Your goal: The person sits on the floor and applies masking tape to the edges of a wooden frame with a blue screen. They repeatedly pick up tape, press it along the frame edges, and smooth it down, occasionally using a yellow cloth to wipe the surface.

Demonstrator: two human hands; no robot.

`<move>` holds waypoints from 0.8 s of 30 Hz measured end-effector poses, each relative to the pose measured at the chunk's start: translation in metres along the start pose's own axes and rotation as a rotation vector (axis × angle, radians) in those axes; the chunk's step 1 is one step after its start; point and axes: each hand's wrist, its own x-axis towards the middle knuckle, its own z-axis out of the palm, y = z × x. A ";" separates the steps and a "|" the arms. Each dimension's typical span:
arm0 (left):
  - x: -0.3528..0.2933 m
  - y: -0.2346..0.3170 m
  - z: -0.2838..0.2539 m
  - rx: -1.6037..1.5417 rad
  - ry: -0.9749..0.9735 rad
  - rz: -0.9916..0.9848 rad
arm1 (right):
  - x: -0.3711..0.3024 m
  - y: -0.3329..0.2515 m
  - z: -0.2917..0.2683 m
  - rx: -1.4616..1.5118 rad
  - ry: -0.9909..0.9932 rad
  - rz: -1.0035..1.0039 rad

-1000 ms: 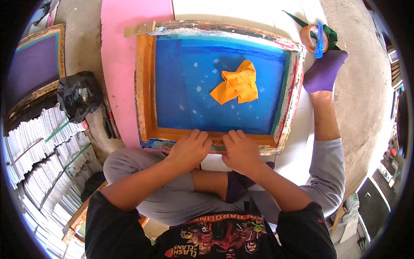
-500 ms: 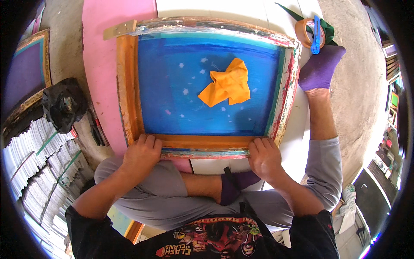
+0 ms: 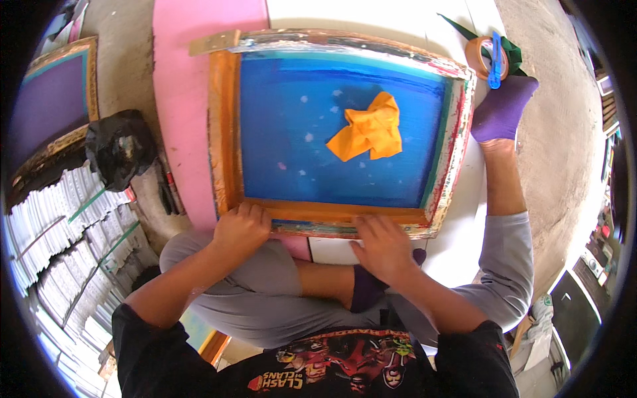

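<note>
A wooden screen-printing frame (image 3: pixel 227 132) with blue mesh (image 3: pixel 285 159) lies in front of my crossed legs, its wood worn and paint-stained. On the mesh rests a crumpled orange cloth (image 3: pixel 368 129). My left hand (image 3: pixel 244 229) is closed over the near rail at its left corner, fingers curled across the wood. Right of the rail's middle, my right hand (image 3: pixel 385 245) touches the wood with its fingertips. Its fingers are stretched out and the thumb stands apart, so it is not gripping the frame.
Beyond the frame's far right corner lie a brown tape roll (image 3: pixel 476 58) and a blue cutter (image 3: pixel 495 63), close to my purple-socked foot (image 3: pixel 504 106). To the left are a black plastic bag (image 3: pixel 121 149), bundled paper stacks (image 3: pixel 60 232) and another framed screen (image 3: pixel 56 106). Pink board (image 3: pixel 182 99) lies underneath.
My right hand has let go of the near right corner and slid left along the rail, its fingers opening. My left hand keeps its hold. The whole view has shifted slightly.
</note>
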 end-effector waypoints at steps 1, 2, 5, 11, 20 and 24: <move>0.002 0.000 0.002 0.013 0.070 0.009 | -0.005 0.006 -0.001 -0.019 -0.017 0.047; 0.002 0.000 0.003 0.026 0.140 0.020 | -0.010 0.012 -0.003 -0.038 -0.034 0.095; -0.003 0.003 0.009 -0.009 0.206 0.021 | -0.006 0.018 -0.006 -0.090 -0.084 0.039; 0.004 0.002 0.008 0.043 0.255 0.103 | 0.030 -0.035 0.012 0.004 -0.153 -0.053; 0.006 -0.003 -0.031 -0.169 0.202 -0.006 | 0.074 0.021 -0.040 0.086 0.223 -0.037; 0.005 -0.016 -0.037 -0.236 0.311 -0.072 | 0.094 0.102 -0.092 0.019 0.538 0.111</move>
